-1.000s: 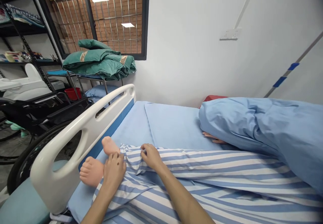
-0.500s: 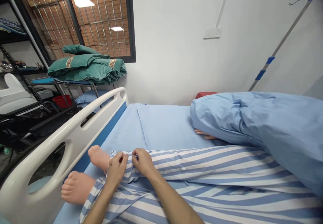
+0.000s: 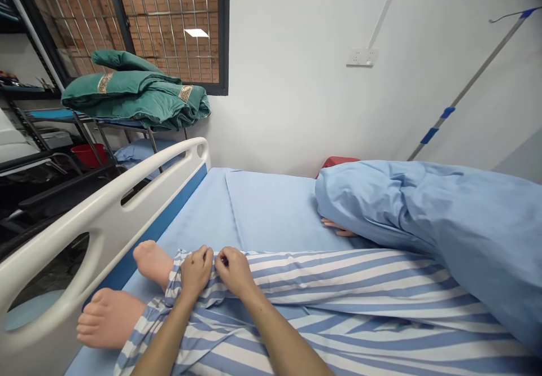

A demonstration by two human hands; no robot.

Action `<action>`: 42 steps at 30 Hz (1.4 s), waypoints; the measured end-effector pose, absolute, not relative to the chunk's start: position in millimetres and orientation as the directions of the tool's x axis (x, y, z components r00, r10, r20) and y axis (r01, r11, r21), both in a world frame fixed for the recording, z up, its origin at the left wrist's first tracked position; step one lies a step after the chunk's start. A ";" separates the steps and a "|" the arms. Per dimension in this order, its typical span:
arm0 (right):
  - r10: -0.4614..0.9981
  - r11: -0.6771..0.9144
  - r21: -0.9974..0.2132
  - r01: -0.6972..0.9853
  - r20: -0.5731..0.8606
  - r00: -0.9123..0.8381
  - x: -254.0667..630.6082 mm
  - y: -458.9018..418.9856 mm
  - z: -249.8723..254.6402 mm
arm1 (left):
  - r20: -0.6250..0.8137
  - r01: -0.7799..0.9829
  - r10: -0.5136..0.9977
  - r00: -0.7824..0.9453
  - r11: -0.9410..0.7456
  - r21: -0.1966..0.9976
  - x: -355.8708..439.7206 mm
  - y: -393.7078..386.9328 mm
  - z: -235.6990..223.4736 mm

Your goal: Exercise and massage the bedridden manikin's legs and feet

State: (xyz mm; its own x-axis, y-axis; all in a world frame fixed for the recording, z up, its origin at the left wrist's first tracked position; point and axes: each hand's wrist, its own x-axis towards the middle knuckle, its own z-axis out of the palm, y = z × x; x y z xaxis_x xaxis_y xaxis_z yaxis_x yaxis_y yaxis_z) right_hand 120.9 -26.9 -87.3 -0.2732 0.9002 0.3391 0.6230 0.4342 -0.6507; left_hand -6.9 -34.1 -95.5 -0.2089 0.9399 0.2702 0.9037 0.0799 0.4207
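Blue-and-white striped pajama trousers [image 3: 322, 277] cover the legs of a manikin lying on the bed. Its far foot [image 3: 151, 263] and near foot [image 3: 110, 317] stick out of the trouser cuffs. Over the far leg's lower part, my left hand [image 3: 197, 271] is closed with its fingers curled into the striped cloth. Close beside it, my right hand [image 3: 234, 270] also pinches the fabric of the same trouser leg. The fingertips of both hands are partly hidden. A manikin hand [image 3: 339, 227] peeks out from beneath the folded blue quilt [image 3: 406, 206].
A white-and-blue bed end board [image 3: 105, 218] stands beyond the feet. Blue sheet [image 3: 271, 206] covers the mattress. Behind the board, a green quilt [image 3: 135, 91] lies on a metal-framed stand by the barred window. An IV pole [image 3: 470, 88] leans at the right.
The view has shifted slightly, so the feet and bed board appear further left. Both hands stay on the far trouser leg with almost the same grip.
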 end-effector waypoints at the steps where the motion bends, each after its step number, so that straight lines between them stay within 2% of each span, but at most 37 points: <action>1: 0.909 0.414 -0.654 0.633 0.328 -0.256 120.0 -26.3 -86.7 | 0.259 0.912 0.942 -0.213 0.096 0.400 -5.8 -34.6 -95.2; 6: 0.961 0.267 -0.662 0.700 0.240 -0.139 106.0 -22.8 -70.1 | 0.219 0.928 0.957 -0.190 0.102 0.358 -5.3 -37.4 -89.5; 10: 0.947 0.313 -0.613 0.725 0.263 -0.186 88.1 -20.3 -58.9 | 0.161 0.925 0.971 -0.175 0.106 0.364 -8.4 -39.6 -88.7; 17: 0.957 0.285 -0.748 0.600 0.256 -0.135 84.7 -9.4 -86.6 | 0.193 0.933 0.968 -0.158 0.083 0.349 -7.1 -37.7 -91.6; 20: 0.957 0.286 -0.790 0.543 0.264 -0.121 86.9 -7.8 -89.6 | 0.160 0.881 0.963 -0.216 0.121 0.457 -4.5 -31.5 -83.4; 25: 0.967 0.255 -0.867 0.427 0.241 -0.088 86.0 -6.2 -85.2 | 0.224 0.603 0.897 -0.380 0.057 0.796 3.6 -20.5 -74.5; 27: 0.971 0.240 -0.885 0.398 0.226 -0.083 85.4 -4.8 -86.8 | 0.230 0.562 0.900 -0.370 0.020 0.827 7.6 -20.1 -79.6; 31: 0.974 0.226 -0.888 0.399 0.214 -0.075 83.7 -2.5 -92.2 | 0.244 0.717 0.908 -0.341 0.083 0.692 12.7 -23.3 -92.7; 34: 0.975 0.220 -0.853 0.474 0.205 -0.083 85.1 -3.7 -86.7 | 0.234 0.769 0.912 -0.338 0.124 0.627 12.8 -24.5 -94.9; 36: 0.969 0.245 -0.772 0.587 0.214 -0.123 90.8 -6.8 -76.6 | 0.234 0.792 0.920 -0.316 0.120 0.598 12.5 -25.0 -94.0; 40: 0.888 0.458 -0.490 0.742 0.287 -0.359 112.7 -14.3 -59.3 | 0.225 0.859 0.939 -0.261 0.119 0.498 14.1 -27.6 -94.4; 42: 0.883 0.467 -0.468 0.750 0.288 -0.370 123.3 -15.5 -61.0 | 0.229 0.859 0.933 -0.277 0.134 0.494 15.8 -28.6 -94.7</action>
